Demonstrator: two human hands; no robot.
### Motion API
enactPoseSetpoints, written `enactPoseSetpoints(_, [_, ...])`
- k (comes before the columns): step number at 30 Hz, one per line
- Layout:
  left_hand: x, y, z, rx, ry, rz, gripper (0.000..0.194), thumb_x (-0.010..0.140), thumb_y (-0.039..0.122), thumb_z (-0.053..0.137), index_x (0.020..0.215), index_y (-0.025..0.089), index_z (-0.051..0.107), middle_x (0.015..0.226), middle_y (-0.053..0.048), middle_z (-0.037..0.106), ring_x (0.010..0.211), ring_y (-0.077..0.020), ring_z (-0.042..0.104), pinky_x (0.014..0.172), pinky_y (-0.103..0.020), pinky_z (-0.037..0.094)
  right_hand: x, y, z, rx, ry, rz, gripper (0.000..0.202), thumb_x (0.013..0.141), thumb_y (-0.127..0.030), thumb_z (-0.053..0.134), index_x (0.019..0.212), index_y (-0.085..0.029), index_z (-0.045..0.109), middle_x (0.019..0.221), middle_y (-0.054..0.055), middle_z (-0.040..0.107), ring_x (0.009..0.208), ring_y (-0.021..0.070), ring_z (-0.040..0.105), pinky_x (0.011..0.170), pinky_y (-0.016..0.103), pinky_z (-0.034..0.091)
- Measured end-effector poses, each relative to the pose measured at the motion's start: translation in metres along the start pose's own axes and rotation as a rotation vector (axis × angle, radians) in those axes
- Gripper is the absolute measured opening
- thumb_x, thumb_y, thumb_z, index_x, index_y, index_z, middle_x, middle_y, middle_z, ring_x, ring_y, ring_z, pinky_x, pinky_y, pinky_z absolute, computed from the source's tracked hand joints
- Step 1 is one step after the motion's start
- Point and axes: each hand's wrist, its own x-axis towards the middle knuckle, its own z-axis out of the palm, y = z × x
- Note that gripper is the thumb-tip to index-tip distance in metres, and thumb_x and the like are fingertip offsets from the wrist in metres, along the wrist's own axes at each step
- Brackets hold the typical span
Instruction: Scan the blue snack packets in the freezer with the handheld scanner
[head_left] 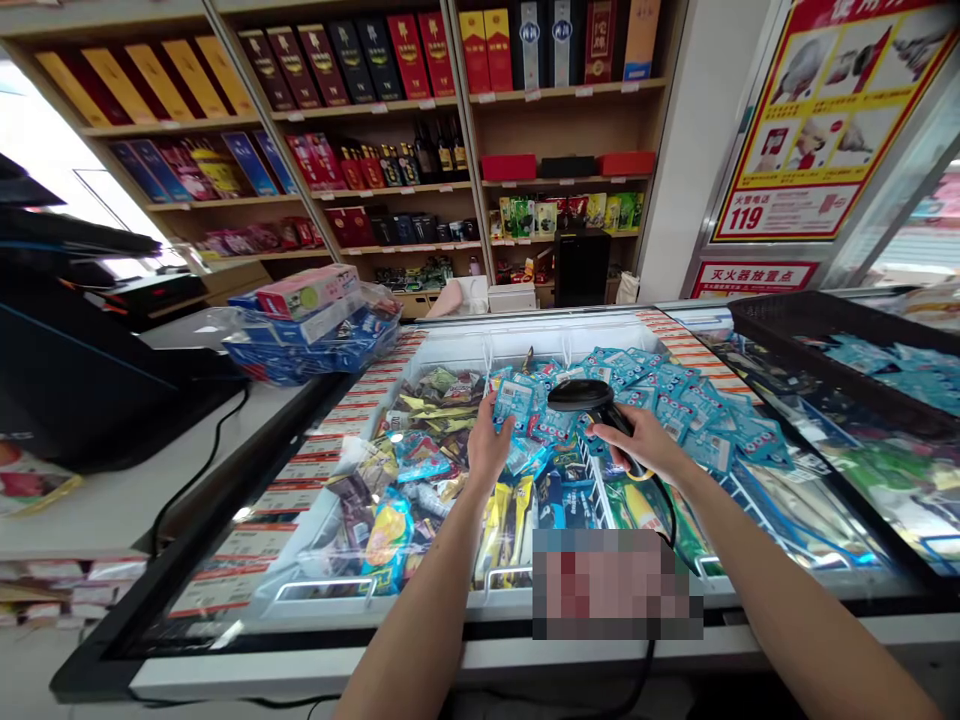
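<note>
In L hand (491,440): one small flat blue packet (514,402), pinched betw. thumb and fingers at the lower-left edge; nearly closed, w/ only the packet's thickness betw. the digits. Held at the near-left edge of a loose pile of blue packets (694,400), label side up. In R hand (637,440): black scanner (581,396), gripped by the handle w/ fingers curled round, scanner head just R of the held packet. Black cord (670,510) down from the handle base.

Packet handling: prob. v. light, thin, bendy, w/ a slick film skin; likely to slip against other packets. Best taken by edge or corner, printed face left uncovered. Prob. not fragile, tho can't tell what's inside. Scanner handling: prob. stiff, fairly light, heavier than a packet; best held by the handle, clear of the window, w/ slight drag likely from the cord.

Containers: glass-topped freezer (262,672), full of wrapped goods (390,540) in yellow, blue and brown, split up by white wire dividers (596,490). Above those, seemingly on the glass: the loose pile. Far R: black tray (772,325) w/ more blue packets inside. To the L: plastic-wrapped bundle (315,335) w/ a pink-and-green carton (307,290) on top, near the white tabletop (97,515). Beyond: wooden shelves (540,125) w/ boxes, bottles, bags.
</note>
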Motion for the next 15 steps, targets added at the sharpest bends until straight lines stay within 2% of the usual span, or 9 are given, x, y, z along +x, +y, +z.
enactPoseSetpoints(4, [-0.002,0.003,0.001,-0.065,0.024,0.027,0.051,0.084,0.037,0.048,0.132,0.026,0.036,0.12,-0.006,0.057,0.105,-0.0211,0.056,0.081,-0.032,0.044,-0.004,-0.006,0.003,-0.042,0.027,-0.05,0.038,0.076,-0.054,0.056,0.094,-0.021,0.056,0.055,-0.003,0.055,0.044,0.014,0.051,0.043,0.027,0.039])
enactPoseSetpoints(9, [-0.002,0.006,0.0,-0.07,-0.005,0.088,0.051,0.085,0.036,0.046,0.135,0.029,0.036,0.131,-0.005,0.05,0.113,-0.0216,0.051,0.087,-0.033,0.044,0.003,0.001,0.013,-0.274,0.193,-0.18,0.033,0.078,-0.052,0.054,0.088,-0.02,0.056,0.059,-0.001,0.057,0.05,0.0147,0.052,0.049,0.028,0.039])
enactPoseSetpoints(15, [-0.002,0.01,-0.002,-0.04,-0.032,0.087,0.052,0.087,0.035,0.042,0.138,0.031,0.032,0.137,-0.002,0.046,0.12,-0.0209,0.047,0.093,-0.033,0.042,0.02,0.002,0.024,-0.525,0.239,-0.296,0.036,0.079,-0.048,0.054,0.102,-0.021,0.058,0.079,0.003,0.065,0.07,0.0192,0.059,0.062,0.03,0.04])
